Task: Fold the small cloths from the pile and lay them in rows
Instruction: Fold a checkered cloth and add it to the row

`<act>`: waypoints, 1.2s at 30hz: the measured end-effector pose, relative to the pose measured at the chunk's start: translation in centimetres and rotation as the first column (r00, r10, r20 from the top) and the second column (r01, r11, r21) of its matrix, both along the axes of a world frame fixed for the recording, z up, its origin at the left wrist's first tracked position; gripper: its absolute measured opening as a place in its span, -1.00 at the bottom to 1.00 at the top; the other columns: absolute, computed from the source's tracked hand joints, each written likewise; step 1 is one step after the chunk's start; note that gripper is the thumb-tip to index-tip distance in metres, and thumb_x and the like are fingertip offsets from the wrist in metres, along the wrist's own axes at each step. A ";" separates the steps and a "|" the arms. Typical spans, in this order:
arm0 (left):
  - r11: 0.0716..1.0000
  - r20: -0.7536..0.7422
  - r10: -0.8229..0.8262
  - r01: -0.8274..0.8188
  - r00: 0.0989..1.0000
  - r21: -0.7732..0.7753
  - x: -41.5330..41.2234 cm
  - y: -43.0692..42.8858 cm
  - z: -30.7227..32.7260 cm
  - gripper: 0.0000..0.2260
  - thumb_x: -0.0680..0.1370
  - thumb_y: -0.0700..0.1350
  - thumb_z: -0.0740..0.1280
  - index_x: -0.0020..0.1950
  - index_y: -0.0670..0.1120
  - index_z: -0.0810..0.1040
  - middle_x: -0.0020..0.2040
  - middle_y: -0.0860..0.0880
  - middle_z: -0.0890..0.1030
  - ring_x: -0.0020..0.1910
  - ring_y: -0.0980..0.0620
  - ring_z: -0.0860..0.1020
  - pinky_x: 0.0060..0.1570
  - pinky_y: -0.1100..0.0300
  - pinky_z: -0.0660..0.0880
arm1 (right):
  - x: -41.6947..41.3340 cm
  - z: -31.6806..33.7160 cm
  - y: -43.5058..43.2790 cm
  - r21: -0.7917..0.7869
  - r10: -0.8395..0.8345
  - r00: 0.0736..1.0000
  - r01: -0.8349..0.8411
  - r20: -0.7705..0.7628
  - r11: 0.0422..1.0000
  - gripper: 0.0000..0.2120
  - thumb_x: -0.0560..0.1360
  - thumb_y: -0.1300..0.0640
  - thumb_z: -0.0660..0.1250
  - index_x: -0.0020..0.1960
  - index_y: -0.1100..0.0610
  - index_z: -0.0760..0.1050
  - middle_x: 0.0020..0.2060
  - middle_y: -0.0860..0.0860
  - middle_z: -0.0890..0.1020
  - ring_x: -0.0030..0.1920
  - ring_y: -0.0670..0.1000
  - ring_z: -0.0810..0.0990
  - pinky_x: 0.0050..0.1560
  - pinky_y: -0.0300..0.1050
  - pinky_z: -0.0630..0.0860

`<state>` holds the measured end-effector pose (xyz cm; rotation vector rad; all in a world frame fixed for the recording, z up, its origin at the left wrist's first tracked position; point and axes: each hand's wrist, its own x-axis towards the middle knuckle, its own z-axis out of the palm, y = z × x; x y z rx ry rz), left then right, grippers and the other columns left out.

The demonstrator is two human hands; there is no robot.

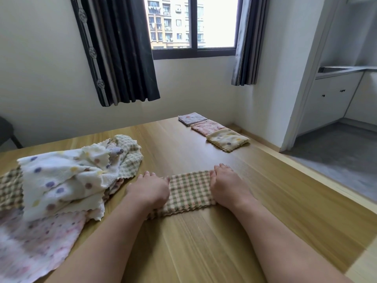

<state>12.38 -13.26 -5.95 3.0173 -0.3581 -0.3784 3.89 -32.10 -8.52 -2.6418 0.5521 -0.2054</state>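
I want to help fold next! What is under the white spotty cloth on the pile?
A checked cloth pokes out at its left and far side, and a pink spotty cloth lies below in front. Anything else beneath the white spotty cloth is covered.

Soft daylight from window, sky blown out; room evenly bright, shadows faint. Wide-angle bends straight lines at edges; motion blur on pink cloth btm-left & worktop grain

Three folded cloths; one checked cloth; one pile; two hands.
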 end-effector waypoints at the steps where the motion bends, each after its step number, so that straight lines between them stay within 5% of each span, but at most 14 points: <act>1: 1.000 0.054 -0.007 0.007 0.999 -0.009 -0.1 0.0 0.4 -0.52 0.73 0.09 -0.06 0.47 -0.12 0.42 0.49 -0.16 0.42 0.46 -0.12 0.39 0.36 -0.02 0.38 | 0.0 0.2 -0.1 -0.011 -0.027 0.999 0.028 0.039 1.000 -0.60 0.70 0.06 0.00 0.42 0.15 0.43 0.42 0.10 0.46 0.48 0.10 0.34 0.49 0.03 0.25; 3: 0.999 0.200 -0.031 0.027 0.979 0.019 -0.2 0.4 1.0 -0.74 0.69 -0.08 0.11 -0.04 -0.06 0.57 -0.03 -0.02 0.60 0.00 -0.06 0.58 -0.12 0.10 0.46 | -0.2 0.7 -0.3 -0.032 -0.075 0.994 0.078 0.073 0.996 -0.67 0.63 0.14 0.08 0.32 0.12 0.49 0.27 0.08 0.54 0.31 0.10 0.46 0.33 0.05 0.38; 5: 1.000 0.297 -0.018 0.010 0.955 0.027 -0.2 0.9 1.4 -0.80 0.61 -0.19 0.21 -0.22 -0.04 0.46 -0.14 0.00 0.51 -0.14 -0.04 0.53 -0.24 0.11 0.41 | -0.2 1.2 -0.4 -0.046 -0.104 0.993 0.107 0.057 0.993 -0.63 0.59 0.17 0.12 0.35 0.13 0.48 0.27 0.09 0.51 0.29 0.13 0.44 0.31 0.06 0.38; 12: 0.996 0.309 -0.010 0.036 0.951 -0.079 0.7 1.6 1.5 -0.90 0.51 -0.15 0.30 -0.21 -0.06 0.49 -0.01 -0.09 0.51 -0.03 -0.11 0.54 -0.09 0.04 0.55 | -0.2 1.7 -0.3 -0.010 -0.128 0.989 0.129 0.074 0.992 -0.81 0.58 0.08 0.17 0.15 0.07 0.47 0.14 0.08 0.47 0.24 0.12 0.36 0.29 0.03 0.34; 16: 0.962 0.271 0.017 0.058 0.962 -0.266 1.0 1.9 2.5 -0.92 0.50 -0.12 0.34 -0.09 -0.10 0.60 -0.07 -0.08 0.62 -0.07 -0.07 0.58 -0.06 0.03 0.60 | -0.8 2.3 -0.4 0.065 -0.082 0.981 0.071 0.178 0.995 -0.96 0.52 0.16 0.22 -0.03 0.07 0.41 -0.14 -0.01 0.53 -0.02 0.08 0.47 0.02 -0.03 0.41; 20: 0.797 0.184 0.104 0.029 0.977 -0.604 0.6 2.3 4.1 -0.88 0.49 -0.11 0.47 -0.08 -0.08 0.56 -0.14 -0.04 0.62 -0.11 -0.01 0.58 -0.27 0.14 0.48 | -1.4 2.9 -0.5 0.171 -0.048 0.975 0.011 0.217 0.985 -0.86 0.49 0.08 0.30 0.00 0.04 0.38 -0.18 -0.02 0.56 -0.15 0.01 0.52 -0.16 -0.02 0.48; 23: 0.680 0.178 0.124 0.047 0.976 -0.732 -0.3 2.3 5.3 -0.78 0.47 -0.10 0.52 0.01 -0.08 0.53 -0.11 -0.01 0.59 -0.09 0.04 0.56 -0.20 0.12 0.51 | -1.7 3.0 -0.6 0.196 -0.035 0.977 -0.007 0.211 0.981 -0.82 0.48 0.06 0.33 0.04 0.02 0.38 -0.17 -0.02 0.58 -0.16 -0.01 0.55 -0.11 0.01 0.54; 28: 0.573 0.241 0.196 0.088 0.951 -0.815 -1.2 1.8 6.7 -0.80 0.54 -0.15 0.42 0.11 -0.07 0.47 -0.08 0.04 0.56 -0.13 0.20 0.48 -0.25 0.28 0.38 | -2.0 3.0 -1.0 0.301 -0.017 0.972 -0.057 0.236 0.952 -0.87 0.52 0.19 0.27 0.03 0.03 0.41 -0.15 -0.01 0.58 -0.15 -0.05 0.54 -0.22 -0.16 0.43; 32: 0.598 0.352 0.174 0.185 0.920 -0.780 -1.7 1.8 7.3 -0.88 0.55 -0.20 0.37 0.04 -0.09 0.47 -0.14 0.02 0.57 -0.18 0.18 0.49 -0.27 0.30 0.36 | -2.1 3.2 -0.9 0.322 0.039 0.954 -0.138 0.296 0.936 -0.75 0.45 0.30 0.27 0.00 -0.02 0.47 0.00 -0.12 0.59 -0.16 -0.18 0.50 -0.20 -0.33 0.36; 36: 0.636 0.426 0.107 0.267 0.898 -0.724 -1.9 1.7 7.2 -0.85 0.49 -0.32 0.32 -0.18 -0.07 0.54 -0.27 -0.01 0.61 -0.22 0.02 0.56 -0.32 0.29 0.39 | -2.4 3.9 0.2 0.494 0.042 0.889 -0.292 0.456 0.819 -0.63 0.41 0.45 0.21 -0.19 -0.03 0.54 -0.10 -0.05 0.72 -0.27 0.06 0.59 -0.25 -0.01 0.50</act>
